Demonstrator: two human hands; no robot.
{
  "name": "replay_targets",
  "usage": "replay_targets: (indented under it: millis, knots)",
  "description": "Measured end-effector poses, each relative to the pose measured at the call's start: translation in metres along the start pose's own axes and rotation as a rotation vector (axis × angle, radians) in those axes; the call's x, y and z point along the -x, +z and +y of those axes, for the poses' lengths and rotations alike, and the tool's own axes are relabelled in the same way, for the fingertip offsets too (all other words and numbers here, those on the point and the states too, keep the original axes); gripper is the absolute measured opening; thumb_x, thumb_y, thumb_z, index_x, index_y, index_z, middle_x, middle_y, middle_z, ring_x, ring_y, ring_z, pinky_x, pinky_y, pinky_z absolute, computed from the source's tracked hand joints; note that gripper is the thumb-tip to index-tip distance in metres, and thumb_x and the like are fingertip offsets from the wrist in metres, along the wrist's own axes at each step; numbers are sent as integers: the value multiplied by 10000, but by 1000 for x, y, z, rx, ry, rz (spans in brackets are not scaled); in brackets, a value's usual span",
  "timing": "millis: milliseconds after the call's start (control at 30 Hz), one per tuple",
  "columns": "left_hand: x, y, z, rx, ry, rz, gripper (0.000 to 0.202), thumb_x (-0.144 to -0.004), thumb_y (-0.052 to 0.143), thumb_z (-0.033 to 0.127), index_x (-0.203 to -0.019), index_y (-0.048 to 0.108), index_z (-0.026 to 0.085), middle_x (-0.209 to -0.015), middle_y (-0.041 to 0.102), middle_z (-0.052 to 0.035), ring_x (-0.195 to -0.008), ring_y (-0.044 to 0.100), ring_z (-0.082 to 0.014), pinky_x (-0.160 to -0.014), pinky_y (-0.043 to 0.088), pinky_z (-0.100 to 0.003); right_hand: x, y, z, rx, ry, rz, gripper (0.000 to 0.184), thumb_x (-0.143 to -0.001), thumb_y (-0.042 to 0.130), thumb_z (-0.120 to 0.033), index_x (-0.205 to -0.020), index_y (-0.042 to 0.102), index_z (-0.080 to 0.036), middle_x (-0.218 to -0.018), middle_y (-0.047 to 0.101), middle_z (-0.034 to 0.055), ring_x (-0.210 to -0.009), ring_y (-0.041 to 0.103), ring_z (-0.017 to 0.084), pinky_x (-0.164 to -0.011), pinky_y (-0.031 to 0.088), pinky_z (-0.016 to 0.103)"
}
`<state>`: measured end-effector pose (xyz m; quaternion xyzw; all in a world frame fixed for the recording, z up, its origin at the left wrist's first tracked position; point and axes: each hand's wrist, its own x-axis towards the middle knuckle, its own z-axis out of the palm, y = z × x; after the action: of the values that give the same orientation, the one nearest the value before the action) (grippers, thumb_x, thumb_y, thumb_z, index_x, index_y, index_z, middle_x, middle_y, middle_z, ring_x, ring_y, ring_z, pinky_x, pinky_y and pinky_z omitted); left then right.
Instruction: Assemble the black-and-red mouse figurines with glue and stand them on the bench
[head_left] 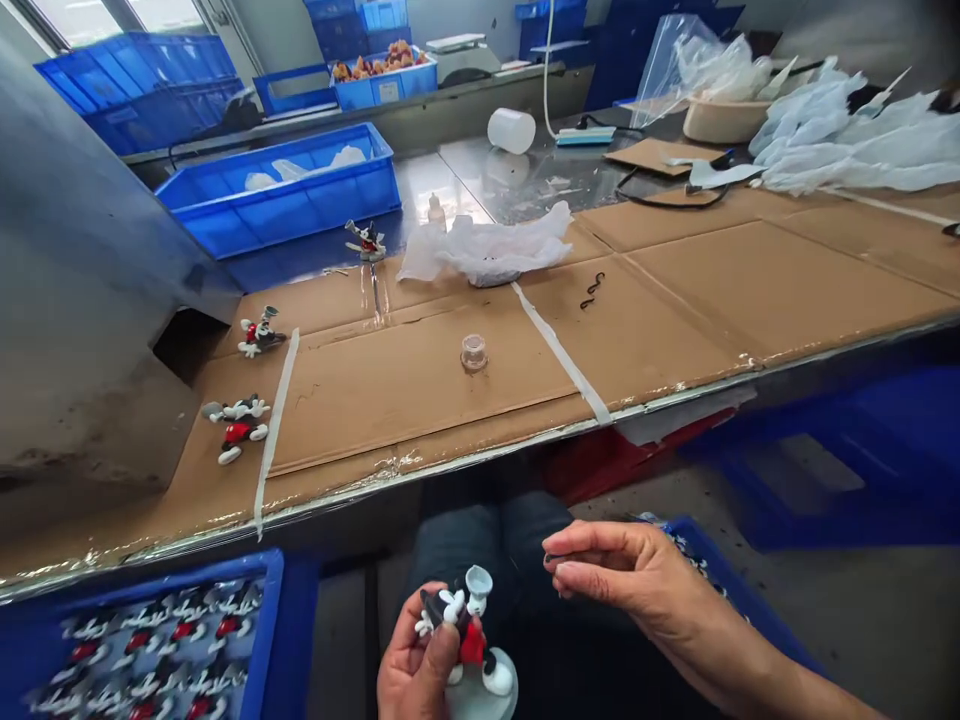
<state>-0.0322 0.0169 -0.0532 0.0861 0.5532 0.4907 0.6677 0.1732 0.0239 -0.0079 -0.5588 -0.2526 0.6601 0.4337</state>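
Note:
My left hand (420, 660) is closed around a cartoon mouse figurine (472, 640) in black, white and red, with a pale cup-shaped piece at its top. A round whitish base shows below the figurine's feet. To the right, my right hand (611, 570) pinches a small dark piece (551, 558), mostly hidden by the fingertips. It is held apart from the figurine. Both hands are over my lap, in front of the table edge. On the cardboard lie a small clear cup (473, 352) and thin dark curled pieces (592, 290).
More figurines stand or lie at the left, one near the tape (238, 425). A blue tray (277, 600) of figurines is at lower left; another blue tray (757, 590) is behind my right arm. White plastic film (487, 245) and a blue bin (285, 205) lie farther back.

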Motion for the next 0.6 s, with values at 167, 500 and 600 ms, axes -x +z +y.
replay_targets:
  millis: [167,500,600]
  knots:
    - [7,6,3,114,-87,-43,487,-484,971,342,-847,684,193,-631,759,-60,-548,694,-133,-568,557,-198,5,6,9,44,-28,-60,237,-766,820,-421,-892,807,-220,-851,706,31,-744,634,139,-746,495,234]
    - [11,2,4,108,-111,-112,389,-626,912,325,-906,671,202,-732,741,-41,-637,688,-125,-612,550,-192,7,14,23,49,58,-2,208,-706,847,-373,-844,796,-225,-830,721,18,-798,602,156,-748,461,225]
    - [13,3,5,99,-109,-112,337,-661,888,328,-891,672,208,-721,732,-43,-672,693,-145,-618,552,-205,7,15,25,36,70,-6,165,-711,850,-346,-784,779,-217,-767,707,-3,-747,581,128,-717,442,197]
